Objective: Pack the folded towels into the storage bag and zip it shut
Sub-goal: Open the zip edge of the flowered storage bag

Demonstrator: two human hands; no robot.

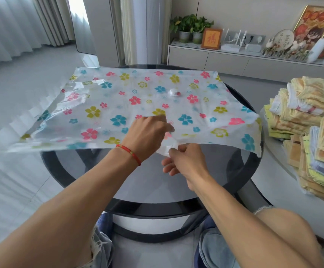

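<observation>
Curtains [12, 26]: pale, pleated, hanging at far left above the light floor
Storage bag [118, 105]: clear plastic printed with pink, blue and yellow flowers, spread flat over the round surface, its left part hanging out past the rim; a small white round valve [173, 92] sits near its middle
Surface [176, 206]: round dark glass top with a black rim, its near part bare
Left hand [147, 132]: red cord bracelet [129, 152] on the wrist; the hand lies on top of the bag at its near edge, fingers curled down onto the plastic, the grip closed on the bag's edge as far as the view shows
Bag's near edge: lifted a little off the surface between the two hands, the plastic bunched white there
Right hand [186, 161]: just below and beside the left one, thumb and forefinger pinching the bunched near edge of the bag, the other fingers loosely curled underneath
Folded towels [312, 122]: mostly yellow, some white, blue and green, stacked in several piles on a second pale surface at far right, well apart from the hands, all outside the bag
Sideboard [234, 59]: along the back wall, carrying potted plants [191, 26], framed pictures and small ornaments
</observation>
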